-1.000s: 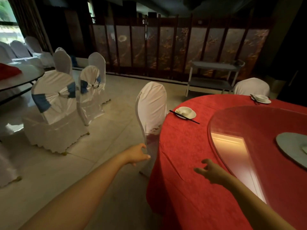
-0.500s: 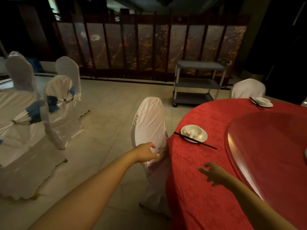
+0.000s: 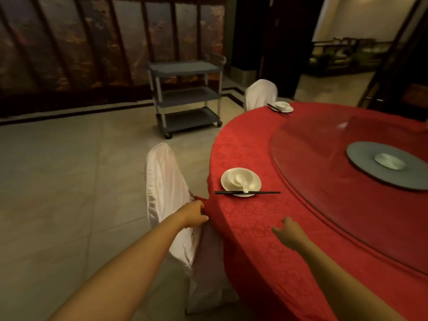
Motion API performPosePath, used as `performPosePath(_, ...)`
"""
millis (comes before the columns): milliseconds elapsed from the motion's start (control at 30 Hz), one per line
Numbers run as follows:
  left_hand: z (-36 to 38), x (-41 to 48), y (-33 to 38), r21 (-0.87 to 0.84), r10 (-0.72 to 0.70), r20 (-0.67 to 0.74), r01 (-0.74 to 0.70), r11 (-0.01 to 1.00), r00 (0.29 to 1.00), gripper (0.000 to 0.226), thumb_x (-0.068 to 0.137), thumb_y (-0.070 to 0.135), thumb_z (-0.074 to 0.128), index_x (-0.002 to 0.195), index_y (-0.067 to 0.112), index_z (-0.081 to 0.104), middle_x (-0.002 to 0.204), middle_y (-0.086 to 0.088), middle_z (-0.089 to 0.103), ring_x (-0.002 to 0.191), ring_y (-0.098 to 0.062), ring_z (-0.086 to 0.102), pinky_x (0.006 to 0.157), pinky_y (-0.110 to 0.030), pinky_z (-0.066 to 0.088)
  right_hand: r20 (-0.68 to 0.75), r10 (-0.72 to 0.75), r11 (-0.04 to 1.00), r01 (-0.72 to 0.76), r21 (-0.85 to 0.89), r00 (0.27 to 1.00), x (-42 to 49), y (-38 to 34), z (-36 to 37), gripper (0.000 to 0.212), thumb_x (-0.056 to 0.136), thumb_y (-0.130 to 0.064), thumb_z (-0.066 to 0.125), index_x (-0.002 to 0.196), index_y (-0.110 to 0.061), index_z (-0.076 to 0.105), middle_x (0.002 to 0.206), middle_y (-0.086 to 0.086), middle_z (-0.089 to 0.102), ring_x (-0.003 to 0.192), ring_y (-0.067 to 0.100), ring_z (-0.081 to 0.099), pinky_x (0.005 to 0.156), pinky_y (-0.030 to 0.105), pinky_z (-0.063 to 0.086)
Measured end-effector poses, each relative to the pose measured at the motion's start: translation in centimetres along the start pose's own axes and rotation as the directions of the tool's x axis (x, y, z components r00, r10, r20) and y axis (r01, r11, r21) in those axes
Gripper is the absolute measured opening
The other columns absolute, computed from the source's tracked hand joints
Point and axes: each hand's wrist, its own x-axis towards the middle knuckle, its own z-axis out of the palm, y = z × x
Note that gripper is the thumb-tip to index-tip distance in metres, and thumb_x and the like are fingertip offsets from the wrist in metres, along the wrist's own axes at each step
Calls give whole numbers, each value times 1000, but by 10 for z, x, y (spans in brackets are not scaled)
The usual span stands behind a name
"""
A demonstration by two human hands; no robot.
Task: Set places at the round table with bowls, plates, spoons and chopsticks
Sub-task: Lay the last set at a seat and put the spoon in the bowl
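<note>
A round table under a red tablecloth (image 3: 252, 228) fills the right side. Near its left edge sits a white plate (image 3: 226, 181) with a white bowl and spoon (image 3: 242, 184) on it, and black chopsticks (image 3: 268, 192) lie across the plate's near rim. A second white plate with a bowl (image 3: 281, 106) and chopsticks sits at the far edge. My left hand (image 3: 193, 216) grips a bunched fold of the tablecloth at the table's edge, beside a white-covered chair (image 3: 165, 186). My right hand (image 3: 290, 232) hovers low over the cloth with fingers loosely curled, holding nothing.
A glass turntable (image 3: 319, 144) covers the table's middle, with a grey disc (image 3: 363, 167) and a small white dish (image 3: 389, 161) at its centre. A grey three-shelf cart (image 3: 187, 96) stands on the tiled floor behind. Another white-covered chair (image 3: 260, 92) stands at the far setting.
I have moved along the table and the view turned right. My left hand went from the chair back to gripping the tablecloth edge. My right hand stays low over the cloth.
</note>
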Motion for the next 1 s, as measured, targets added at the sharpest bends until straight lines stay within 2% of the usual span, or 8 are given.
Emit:
performPosePath(167,-7,72,-4,130,180,69,-188,973,981,52,87,28,59,133,9,44,135,-12,53,119,-28,54,100,-37,44,-77,140,986,-132,102,987,21,-28,35,62,92,-32,51,139,2,28,140,24,38,127,38,42,104,41,38)
performPosePath(367,-34,166,-6,227,224,151,-254,940,963,49,88,32,58,128,6,46,130,-15,53,117,-29,54,97,-36,45,-56,199,935,-172,309,978,81,-65,58,52,92,-29,53,132,1,39,131,21,51,118,33,53,96,36,43)
performPosePath(433,-47,192,-6,220,222,160,-255,942,962,48,88,31,58,128,6,47,128,-15,56,115,-29,55,94,-34,45,-1,238,873,-214,438,971,96,-75,61,44,92,-26,52,127,0,44,114,20,61,92,30,64,78,35,51)
performPosePath(500,-59,217,-4,201,225,177,-259,945,958,48,88,30,58,128,6,47,129,-16,57,116,-30,56,94,-33,45,63,279,765,-262,589,958,108,-85,63,33,94,-20,50,120,1,46,92,17,62,61,21,59,52,30,49)
performPosePath(533,-64,229,-2,206,226,188,-264,942,956,46,88,30,57,127,5,48,129,-17,56,116,-30,56,93,-32,45,86,293,708,-277,650,952,112,-88,66,26,95,-16,48,115,1,47,84,15,60,55,19,55,47,28,47)
performPosePath(667,-76,278,20,280,249,240,-312,908,938,51,92,30,51,137,8,40,138,-14,49,120,-29,55,89,-29,47,128,349,488,-297,821,928,128,-100,73,7,98,-7,36,100,-5,43,67,10,52,48,20,52,40,25,44)
performPosePath(800,-70,332,49,283,326,291,-406,869,899,53,94,26,46,142,8,34,147,-12,42,132,-25,44,103,-27,37,110,446,325,-275,905,888,140,-103,72,11,99,-5,33,97,-5,44,65,13,54,40,18,52,35,24,44)
performPosePath(1000,-44,399,76,260,393,412,-520,814,822,49,95,16,40,143,10,33,149,-11,39,133,-24,42,105,-28,37,62,533,265,-237,935,844,150,-112,77,15,99,-9,34,96,-8,49,66,11,60,42,17,55,41,25,46)
